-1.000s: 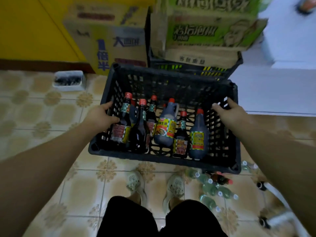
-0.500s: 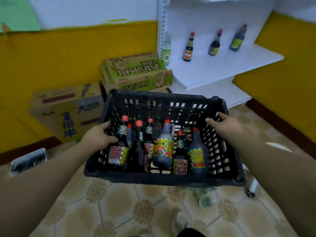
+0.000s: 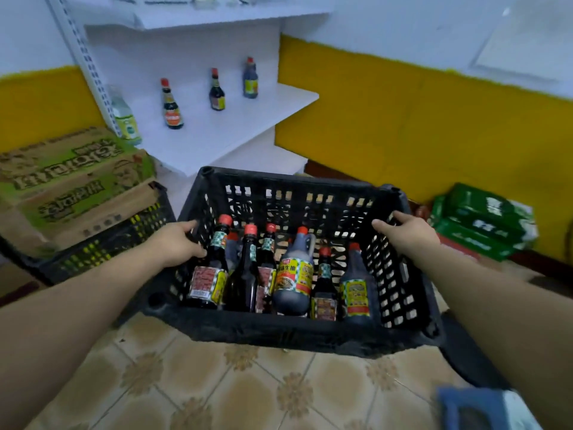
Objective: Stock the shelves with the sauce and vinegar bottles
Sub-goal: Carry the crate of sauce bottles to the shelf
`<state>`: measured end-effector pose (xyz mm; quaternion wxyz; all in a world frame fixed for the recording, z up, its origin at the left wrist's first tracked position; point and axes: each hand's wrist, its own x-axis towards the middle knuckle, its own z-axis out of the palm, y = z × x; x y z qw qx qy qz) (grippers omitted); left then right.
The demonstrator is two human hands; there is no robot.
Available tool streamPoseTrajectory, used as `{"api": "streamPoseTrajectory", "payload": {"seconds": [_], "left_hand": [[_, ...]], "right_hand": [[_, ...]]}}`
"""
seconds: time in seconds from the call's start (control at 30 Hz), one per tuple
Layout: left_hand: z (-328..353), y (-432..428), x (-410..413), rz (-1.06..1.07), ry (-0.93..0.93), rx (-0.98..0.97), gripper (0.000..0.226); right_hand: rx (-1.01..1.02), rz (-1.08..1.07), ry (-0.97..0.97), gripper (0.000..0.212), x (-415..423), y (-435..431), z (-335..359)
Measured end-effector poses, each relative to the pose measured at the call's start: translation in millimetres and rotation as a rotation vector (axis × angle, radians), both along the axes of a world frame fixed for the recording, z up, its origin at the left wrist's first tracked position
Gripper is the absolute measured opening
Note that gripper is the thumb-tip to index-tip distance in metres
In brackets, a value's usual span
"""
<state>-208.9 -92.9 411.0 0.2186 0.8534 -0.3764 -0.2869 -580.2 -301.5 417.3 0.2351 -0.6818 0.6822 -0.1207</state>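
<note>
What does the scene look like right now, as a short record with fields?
left grip: holds the crate's left wall
right grip: holds the crate's right wall
crate: black, slotted walls, held by both grips
crate bottles: several, upright, dark, red caps
shelf: white, beyond the crate
shelf bottles: four, upright, spaced apart
boxes: stacked, left of the shelf
green cases: stacked, on the right
</note>
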Motion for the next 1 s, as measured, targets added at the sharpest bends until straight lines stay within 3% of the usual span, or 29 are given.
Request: {"api": "streamPoseTrajectory", "payload": {"seconds": [0.4, 0.63, 1.0], "left_hand": [[-25.2, -142.7, -150.6, -0.292, 0.016, 0.096, 0.082], [-46.7, -231.4, -175.7, -0.414, -0.004, 0.145, 0.082], [-52.1, -383.3, -183.9, -0.512, 0.037, 0.059, 0.08]], "right_hand": [[0.075, -0.221, 0.094, 0.083, -195.6, -40.4, -14.8], [0.159, -0.346, 0.126, 0.083, -225.6, -88.1, -33.3], [0.161, -0.486, -0.003, 0.088, -243.5, -191.0, -48.6]]}}
